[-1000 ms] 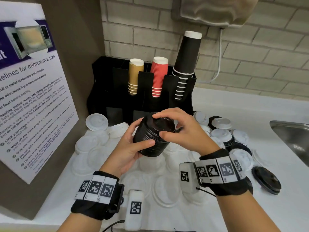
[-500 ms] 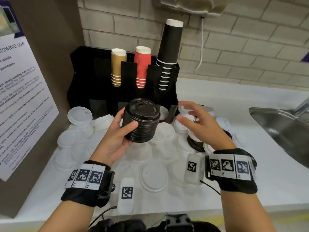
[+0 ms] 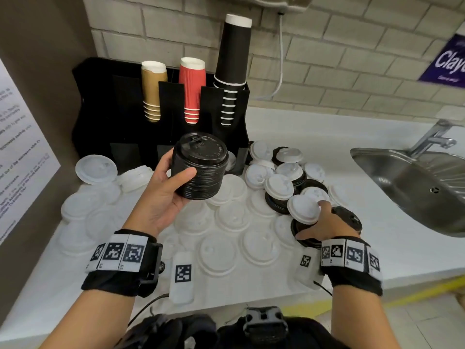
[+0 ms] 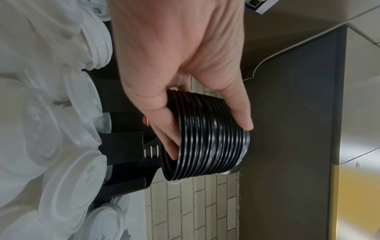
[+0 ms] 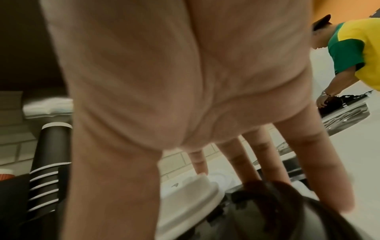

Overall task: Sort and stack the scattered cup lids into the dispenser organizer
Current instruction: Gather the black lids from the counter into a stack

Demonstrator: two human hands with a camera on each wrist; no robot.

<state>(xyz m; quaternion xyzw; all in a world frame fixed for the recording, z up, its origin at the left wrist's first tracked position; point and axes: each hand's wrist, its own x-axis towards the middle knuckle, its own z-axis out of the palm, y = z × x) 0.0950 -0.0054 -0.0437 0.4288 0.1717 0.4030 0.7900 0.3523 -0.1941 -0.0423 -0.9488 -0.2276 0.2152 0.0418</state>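
My left hand (image 3: pixel 176 182) grips a tall stack of black lids (image 3: pixel 200 167) above the counter, just in front of the black dispenser organizer (image 3: pixel 100 102). The left wrist view shows thumb and fingers curled round the stack's ribbed side (image 4: pixel 209 142). My right hand (image 3: pixel 318 222) is down at the right among mixed lids. Its straight, spread fingers touch a white lid (image 3: pixel 302 210) and a black lid (image 3: pixel 348 219); both lids also show in the right wrist view, white (image 5: pixel 191 191) and black (image 5: pixel 267 203). The organizer holds gold (image 3: pixel 152 91), red (image 3: pixel 192 89) and black cups (image 3: pixel 234 64).
Several translucent lids (image 3: pixel 219 250) cover the white counter (image 3: pixel 392 258) between my arms. White and black lids (image 3: pixel 279 186) are piled right of the organizer. A steel sink (image 3: pixel 415 187) with a tap (image 3: pixel 432 137) lies far right. A poster panel (image 3: pixel 22 147) stands left. Another person (image 5: pixel 353 48) works beyond.
My right hand has left the top of the black stack and moved right and down onto the lids near the sink. The left hand still holds the stack.
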